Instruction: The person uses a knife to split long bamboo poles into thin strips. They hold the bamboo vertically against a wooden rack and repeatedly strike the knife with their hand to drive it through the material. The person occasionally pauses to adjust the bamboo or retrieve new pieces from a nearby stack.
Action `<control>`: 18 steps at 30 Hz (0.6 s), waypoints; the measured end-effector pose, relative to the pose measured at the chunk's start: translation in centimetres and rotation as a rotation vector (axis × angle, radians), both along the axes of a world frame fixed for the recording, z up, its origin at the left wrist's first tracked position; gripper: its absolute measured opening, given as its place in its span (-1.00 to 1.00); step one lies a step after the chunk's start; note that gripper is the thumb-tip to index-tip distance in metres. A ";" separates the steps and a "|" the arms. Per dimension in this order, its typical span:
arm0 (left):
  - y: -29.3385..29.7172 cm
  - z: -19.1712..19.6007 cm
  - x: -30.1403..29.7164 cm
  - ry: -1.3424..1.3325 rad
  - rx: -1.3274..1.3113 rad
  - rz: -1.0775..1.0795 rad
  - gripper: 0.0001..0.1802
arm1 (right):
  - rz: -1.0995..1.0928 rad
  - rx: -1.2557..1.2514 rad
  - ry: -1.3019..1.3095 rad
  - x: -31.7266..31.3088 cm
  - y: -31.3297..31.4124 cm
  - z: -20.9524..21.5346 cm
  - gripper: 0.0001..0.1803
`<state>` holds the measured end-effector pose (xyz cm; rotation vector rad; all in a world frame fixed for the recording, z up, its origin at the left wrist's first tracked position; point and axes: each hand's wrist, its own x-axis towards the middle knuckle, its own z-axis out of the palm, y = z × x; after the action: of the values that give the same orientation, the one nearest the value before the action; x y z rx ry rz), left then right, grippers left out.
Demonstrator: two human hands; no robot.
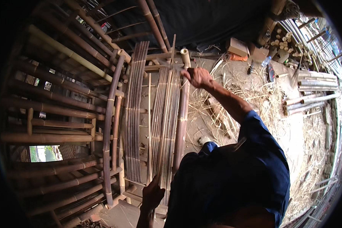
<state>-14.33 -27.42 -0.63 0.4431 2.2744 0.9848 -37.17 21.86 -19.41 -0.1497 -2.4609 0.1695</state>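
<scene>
My left hand (152,193), low in the view, is closed round the near end of a long thin bamboo strip (173,51). The strip runs away from me over a row of split bamboo slats (166,98). Farther off, my right hand (197,77) is closed on what looks like a knife (174,67). Its blurred grey blade points left, at the strip's far part; whether it touches the strip I cannot tell. A thick bamboo pole (183,102) lies just right of the slats, below my right hand. Another panel of brown slats (135,114) lies to the left.
A bamboo frame of poles (111,133) stands along the left. Shavings (231,91) cover the floor to the right. Cut bamboo poles (311,93), a cardboard box (238,47) and a plastic bottle (266,61) are at the far right. A dark sheet (212,22) hangs behind.
</scene>
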 end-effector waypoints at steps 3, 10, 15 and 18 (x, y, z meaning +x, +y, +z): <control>0.5 2.0 -1.1 0.022 -0.205 -0.082 -0.19 | -0.115 -0.465 -0.765 -2.4 3.7 6.2 -0.45; -0.8 1.6 1.4 0.116 -0.254 -0.171 -0.30 | -0.470 -0.074 -0.217 -3.1 21.2 -1.0 -0.11; -3.2 -0.9 1.9 -0.123 0.029 0.130 -0.60 | -0.364 -0.605 -0.199 3.7 12.2 6.2 -0.14; 0.7 -7.6 -5.4 0.129 0.024 0.078 -0.51 | -0.133 -0.883 -0.287 4.1 3.8 4.3 -0.18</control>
<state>-19.74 -26.67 -8.22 0.4427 2.4131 1.0499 -33.08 25.69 -15.13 -0.7503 -2.4601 1.2367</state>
